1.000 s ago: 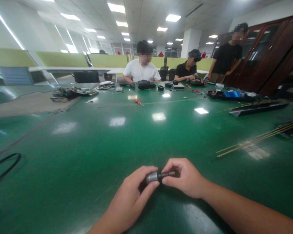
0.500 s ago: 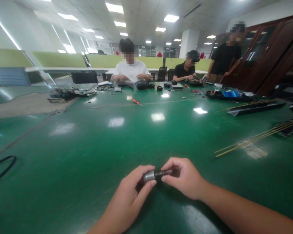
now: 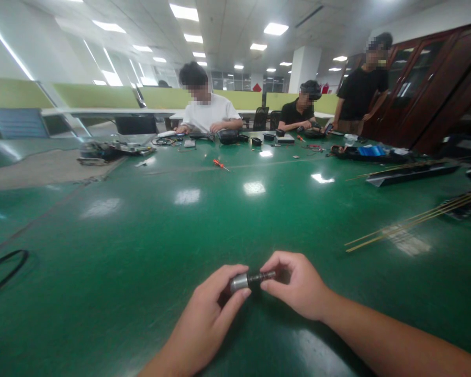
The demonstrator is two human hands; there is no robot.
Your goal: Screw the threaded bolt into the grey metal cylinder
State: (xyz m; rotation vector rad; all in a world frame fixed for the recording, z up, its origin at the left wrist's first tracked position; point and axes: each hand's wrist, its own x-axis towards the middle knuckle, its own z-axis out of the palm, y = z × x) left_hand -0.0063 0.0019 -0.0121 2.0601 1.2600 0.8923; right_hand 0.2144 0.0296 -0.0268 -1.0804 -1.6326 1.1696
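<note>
Low in the middle of the view, both hands are on one small cylindrical metal part, with a smooth silver body on the left and a dark, ridged shaft on the right. My left hand grips the silver body between thumb and fingers. At the shaft's far end, my right hand pinches it with thumb and fingertips. The part lies nearly level, just above the green tabletop. Its exact kind is not clear, and my fingers cover some of it.
An orange-handled screwdriver lies farther back. Thin yellowish rods and a dark metal channel are at right. A black cable loop is at left. Across the table sit two people among small black boxes; another person stands at right.
My hands and the metal part stay almost in place; the right fingertips shift very slightly along the shaft. Across the table, the person in white has leaned left and lowered a hand to the table.
</note>
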